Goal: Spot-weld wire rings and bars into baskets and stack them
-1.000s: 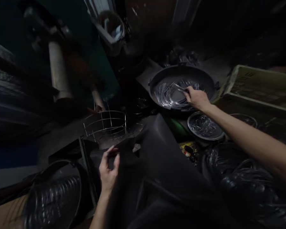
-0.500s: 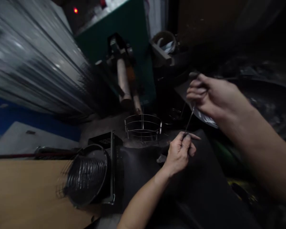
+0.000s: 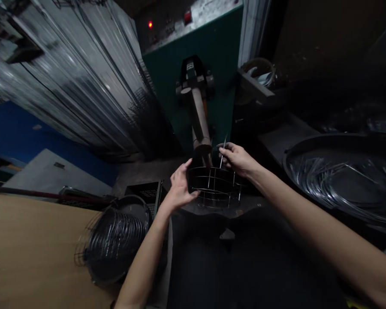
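Note:
A round wire frame [image 3: 214, 189] stands below the cylindrical arm [image 3: 199, 118] of a green machine [image 3: 217, 47]. My left hand [image 3: 181, 185] is at the frame's left side, thumb and fingers spread; whether it touches the wire is unclear. Above the frame's right part, my right hand [image 3: 236, 159] pinches a short, thin metal rod [image 3: 223, 152] that points upward at a slight tilt. The rod's lower end is near the frame's upper ring.
On the left, a round container [image 3: 99, 274] holds many wire rings [image 3: 116, 234] beside a tan board [image 3: 35, 253]. At right is a large dark tray [image 3: 328, 137] with loose thin rods [image 3: 312, 189]. A red light [image 3: 150, 24] glows on the machine.
My left hand has let go of the rod, moved left to the wire frame and opened. My right hand has moved left and down with the rod. The view has shifted.

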Action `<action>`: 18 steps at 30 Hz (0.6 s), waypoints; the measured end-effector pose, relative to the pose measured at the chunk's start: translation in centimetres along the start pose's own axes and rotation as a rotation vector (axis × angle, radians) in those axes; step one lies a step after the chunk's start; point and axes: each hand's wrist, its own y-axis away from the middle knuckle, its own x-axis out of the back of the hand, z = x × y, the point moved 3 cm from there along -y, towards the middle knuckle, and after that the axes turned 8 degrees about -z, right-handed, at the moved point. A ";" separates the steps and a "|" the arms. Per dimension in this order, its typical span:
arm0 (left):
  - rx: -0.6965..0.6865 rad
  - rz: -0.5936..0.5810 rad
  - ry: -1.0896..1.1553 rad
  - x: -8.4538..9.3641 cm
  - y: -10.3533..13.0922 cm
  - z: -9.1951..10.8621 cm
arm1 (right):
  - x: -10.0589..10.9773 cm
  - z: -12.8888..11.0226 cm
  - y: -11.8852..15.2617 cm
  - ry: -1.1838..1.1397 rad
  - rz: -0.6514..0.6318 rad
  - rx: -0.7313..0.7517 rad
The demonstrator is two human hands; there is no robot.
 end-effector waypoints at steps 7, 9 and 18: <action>-0.118 0.278 0.302 -3.9 -1.9 -2.0 | -1.3 0.7 0.0 -0.057 -0.096 -0.050; -0.118 0.304 0.338 -3.8 -1.5 -2.3 | -1.7 0.5 -0.1 -0.049 -0.119 -0.029; -0.084 0.340 0.367 -3.5 -1.4 -4.2 | -2.8 1.5 -1.7 0.030 -0.155 0.011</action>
